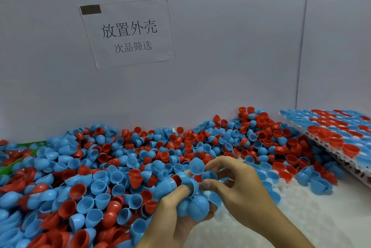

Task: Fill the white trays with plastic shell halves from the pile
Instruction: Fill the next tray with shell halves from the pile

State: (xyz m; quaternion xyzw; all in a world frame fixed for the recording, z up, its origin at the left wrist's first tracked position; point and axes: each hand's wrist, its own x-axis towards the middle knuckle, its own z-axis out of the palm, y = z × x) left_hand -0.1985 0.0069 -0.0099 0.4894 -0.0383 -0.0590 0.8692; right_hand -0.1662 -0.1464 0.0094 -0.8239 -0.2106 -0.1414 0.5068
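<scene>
Pinching a blue shell half [208, 176] between thumb and curled fingers, the right hand [239, 185] works just in front of the left hand [176, 211], whose fingers are wrapped around a cluster of blue shells [190, 201]. That cluster fills the left palm, rounded backs toward the camera, with one more blue half [196, 164] perched at the top by the fingertips (how many pieces sit in the bunch is hard to count). Both hands touch the same clump, held just above the nearest white tray [301, 203], a blurred pale surface under the right wrist with a few blue and red halves already seated along its far edge.

Spreading leftward and back to the wall lies the pile [100, 167], a loose heap of red and blue shell halves, some open side up, some nested in one another. A strip of green [30, 145] peeks out at its far left edge.

At the right, a stack of filled trays [331, 129] leans tilted against the heap, its pockets holding rows of red and blue halves, open side up. On the grey wall above hangs a paper sign [128, 33] with printed Chinese characters and a dark patch in its upper left corner.
</scene>
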